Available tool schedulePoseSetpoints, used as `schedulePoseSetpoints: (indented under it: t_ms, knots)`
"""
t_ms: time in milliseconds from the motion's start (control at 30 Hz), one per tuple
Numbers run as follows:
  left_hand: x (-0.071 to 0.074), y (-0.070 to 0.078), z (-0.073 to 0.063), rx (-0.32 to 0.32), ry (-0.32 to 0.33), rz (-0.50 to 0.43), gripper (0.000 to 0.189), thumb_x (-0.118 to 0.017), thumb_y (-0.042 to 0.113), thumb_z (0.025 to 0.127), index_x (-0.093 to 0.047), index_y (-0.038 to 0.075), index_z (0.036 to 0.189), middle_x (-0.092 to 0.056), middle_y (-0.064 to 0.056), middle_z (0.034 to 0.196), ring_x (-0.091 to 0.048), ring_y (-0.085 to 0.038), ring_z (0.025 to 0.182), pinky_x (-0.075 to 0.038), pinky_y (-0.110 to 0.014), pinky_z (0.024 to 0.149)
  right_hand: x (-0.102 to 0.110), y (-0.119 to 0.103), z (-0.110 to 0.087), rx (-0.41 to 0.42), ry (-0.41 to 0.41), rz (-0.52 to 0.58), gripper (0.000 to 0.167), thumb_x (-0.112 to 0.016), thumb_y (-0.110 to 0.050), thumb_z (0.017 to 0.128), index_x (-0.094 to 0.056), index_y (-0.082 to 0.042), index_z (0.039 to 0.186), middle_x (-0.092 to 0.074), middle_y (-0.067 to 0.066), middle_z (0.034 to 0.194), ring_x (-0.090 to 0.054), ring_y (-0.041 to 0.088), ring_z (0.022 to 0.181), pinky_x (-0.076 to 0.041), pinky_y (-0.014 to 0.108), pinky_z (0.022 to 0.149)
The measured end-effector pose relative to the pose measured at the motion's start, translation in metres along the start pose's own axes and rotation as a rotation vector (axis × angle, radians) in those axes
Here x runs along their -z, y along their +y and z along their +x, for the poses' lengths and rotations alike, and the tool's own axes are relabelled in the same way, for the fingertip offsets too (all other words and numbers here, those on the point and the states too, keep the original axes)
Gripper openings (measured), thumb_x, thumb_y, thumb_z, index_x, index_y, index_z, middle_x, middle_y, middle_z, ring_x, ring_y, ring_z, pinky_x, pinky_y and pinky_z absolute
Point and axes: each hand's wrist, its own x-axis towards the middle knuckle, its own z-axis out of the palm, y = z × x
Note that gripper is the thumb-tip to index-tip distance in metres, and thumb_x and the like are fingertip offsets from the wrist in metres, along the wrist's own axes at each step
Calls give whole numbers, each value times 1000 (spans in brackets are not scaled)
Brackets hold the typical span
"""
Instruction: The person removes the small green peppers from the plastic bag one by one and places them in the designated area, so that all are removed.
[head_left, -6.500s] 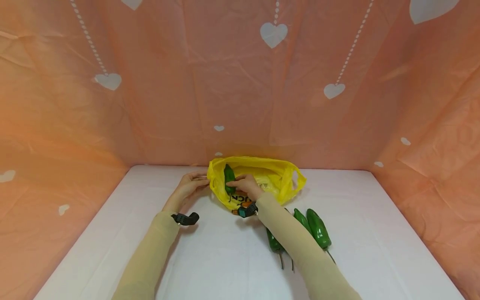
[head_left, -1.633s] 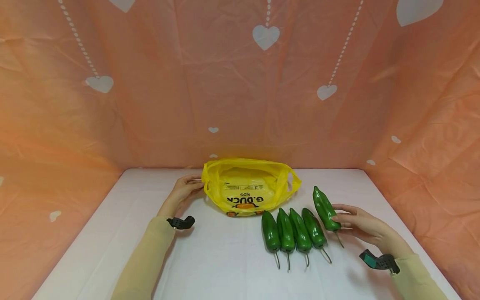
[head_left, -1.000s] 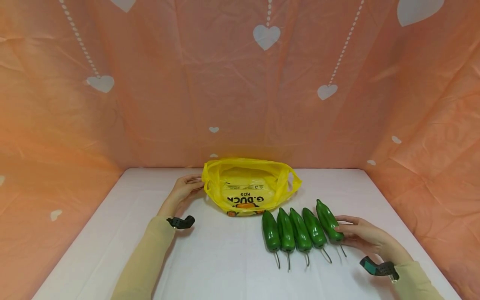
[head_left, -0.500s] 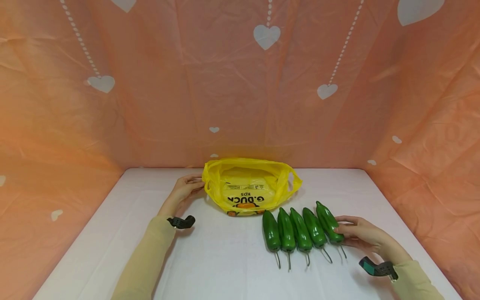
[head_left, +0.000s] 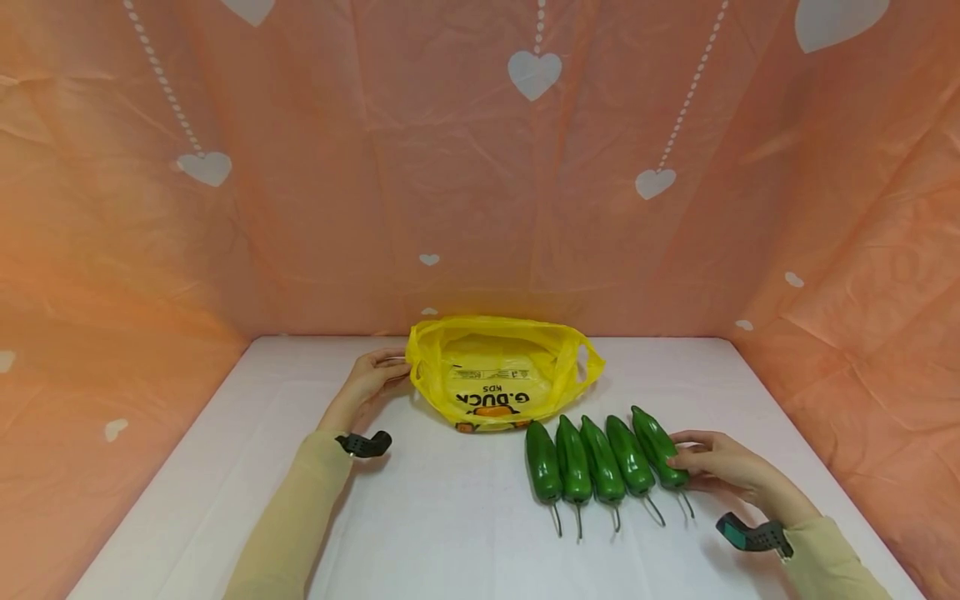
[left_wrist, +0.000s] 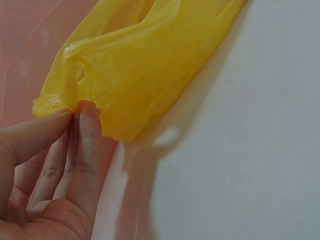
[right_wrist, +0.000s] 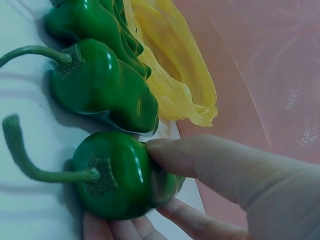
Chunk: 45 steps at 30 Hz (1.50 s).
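Note:
In the left wrist view, my left hand (left_wrist: 55, 170) pinches the left handle of a yellow plastic bag (left_wrist: 130, 85) between thumb and fingertips. The bag (head_left: 491, 375) lies with its mouth spread towards me, "G.DUCK KIDS" printed upside down inside. To its front right, several glossy green peppers (head_left: 573, 462) form a row, stems towards me. My right hand (head_left: 735, 467) holds the rightmost green pepper (head_left: 660, 450) from the right. The right wrist view shows my thumb on that pepper (right_wrist: 115, 170) and my fingers on its other side, low by the table.
A white-covered table (head_left: 435, 517) carries everything. Behind and at both sides hangs an orange cloth (head_left: 465, 192) with white hearts, meeting the table's back edge just past the bag. Each wrist wears a black strap, such as the left strap (head_left: 363, 444).
Earlier my right hand gripped a pepper inside the bag. It later held a pepper above the table at right, then lowered it beside the row. My left hand stays on the bag's handle.

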Motion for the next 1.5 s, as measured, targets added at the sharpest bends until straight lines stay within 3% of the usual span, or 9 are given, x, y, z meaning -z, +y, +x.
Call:
schedulePoseSetpoints:
  t_ms: [467, 1133, 1500]
  knots:
    - [1, 0, -2, 9, 18, 21, 44, -66, 4, 90, -52, -3, 132, -67, -6, 105, -66, -12, 89, -51, -36, 92, 4, -2, -4, 5, 26, -127, 58, -61, -21, 95, -39, 17, 132, -63, 11, 100, -63, 23, 83, -58, 36, 74]
    - [6, 1, -7, -11, 30, 14, 44, -65, 4, 90, -52, -5, 132, -67, -5, 105, -66, -11, 88, -50, -36, 92, 15, 3, -2, 13, -5, -17, 52, -52, -25, 100, -45, 17, 130, -66, 15, 109, -66, 24, 92, -57, 36, 80]
    - [11, -1, -13, -33, -9, -31, 42, -61, 3, 93, -49, -9, 132, -66, -6, 105, -66, -12, 89, -48, -38, 94, 30, -4, 3, 64, -9, -4, 56, -46, -27, 103, -35, 17, 135, -60, 23, 120, -64, 25, 101, -54, 35, 86]
